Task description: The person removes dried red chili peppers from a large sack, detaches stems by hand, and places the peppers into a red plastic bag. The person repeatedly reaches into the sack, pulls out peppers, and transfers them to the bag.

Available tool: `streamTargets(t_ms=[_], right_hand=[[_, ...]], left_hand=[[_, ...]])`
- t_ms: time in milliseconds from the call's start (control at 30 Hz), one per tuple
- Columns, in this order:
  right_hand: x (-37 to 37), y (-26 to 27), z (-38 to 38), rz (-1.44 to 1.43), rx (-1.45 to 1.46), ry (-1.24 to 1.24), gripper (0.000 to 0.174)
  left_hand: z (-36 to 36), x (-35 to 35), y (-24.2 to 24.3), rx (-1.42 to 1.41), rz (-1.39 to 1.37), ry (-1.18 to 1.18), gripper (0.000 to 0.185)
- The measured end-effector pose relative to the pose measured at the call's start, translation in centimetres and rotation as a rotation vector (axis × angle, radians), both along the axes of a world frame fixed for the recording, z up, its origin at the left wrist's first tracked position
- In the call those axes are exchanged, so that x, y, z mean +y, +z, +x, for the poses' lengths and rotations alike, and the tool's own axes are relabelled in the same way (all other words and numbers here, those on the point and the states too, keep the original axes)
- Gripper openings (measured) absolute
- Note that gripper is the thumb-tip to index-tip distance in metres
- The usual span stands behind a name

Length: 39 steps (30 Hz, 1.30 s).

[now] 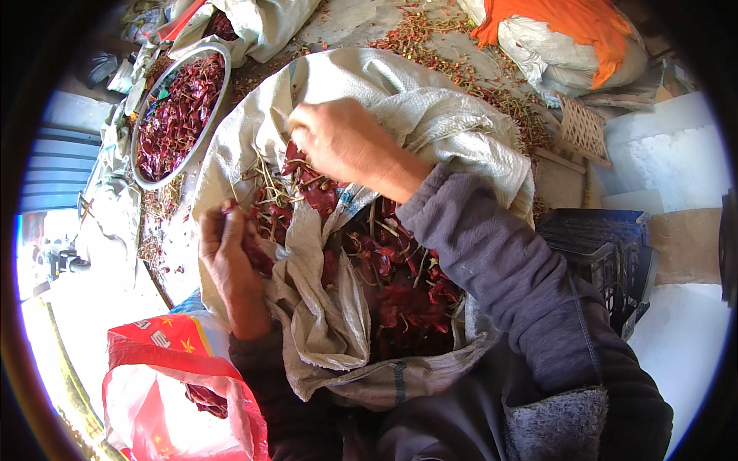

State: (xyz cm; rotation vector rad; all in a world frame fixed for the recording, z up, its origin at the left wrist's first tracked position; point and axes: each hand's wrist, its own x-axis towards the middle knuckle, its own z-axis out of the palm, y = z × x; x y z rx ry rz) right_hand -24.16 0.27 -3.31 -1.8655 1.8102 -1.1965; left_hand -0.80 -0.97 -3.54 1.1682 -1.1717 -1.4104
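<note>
My left hand (233, 259) is curled around dried red chili peppers (253, 248), with the tip of one showing by its thumb. Over a pile of stems and peppers, my right hand (346, 141) has its fingers bent inward. Red pods (317, 193) hang or lie just under it; its fingertips are partly hidden, so whether it grips one is unclear. Before me an open white woven sack (398, 299) holds many dried chili peppers (409, 305). Its folded cloth separates them from loose pods and pale stems (271, 193) on the far side.
At the far left stands a round basin (228, 75) full of dried chilies. A red and white plastic bag (173, 380) holding some pods is at lower left. A dark plastic crate (594, 242) sits on the right. Stems litter the floor (369, 23) near an orange-draped sack (536, 52).
</note>
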Motion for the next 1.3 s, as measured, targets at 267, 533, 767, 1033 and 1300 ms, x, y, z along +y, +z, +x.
streamTargets(t_ms=[267, 533, 767, 1033, 1300], right_hand=[[0.2, -1.9, 0.8, 0.024, 0.468, 0.035, 0.015], [-0.7, -1.4, 1.2, -0.014, -0.254, 0.125, 0.021], [0.1, -0.7, 3.0, 0.276, -0.96, 0.332, 0.02], [0.2, -2.6, 4.1, -0.145, -0.023, 0.289, 0.026], [0.5, -2.4, 3.5, -0.001, 0.517, 0.143, 0.009]], left_hand=[[1.4, -0.9, -1.1, 0.048, 0.022, -0.055, 0.013], [0.1, 0.1, 0.2, 0.064, 0.059, -0.044, 0.006], [0.2, -0.1, -0.3, 0.13, 0.124, -0.165, 0.026], [-0.9, 0.2, 1.1, 0.074, 0.262, -0.024, 0.011], [-0.3, 0.0, 0.5, 0.289, 0.148, -0.071, 0.018]])
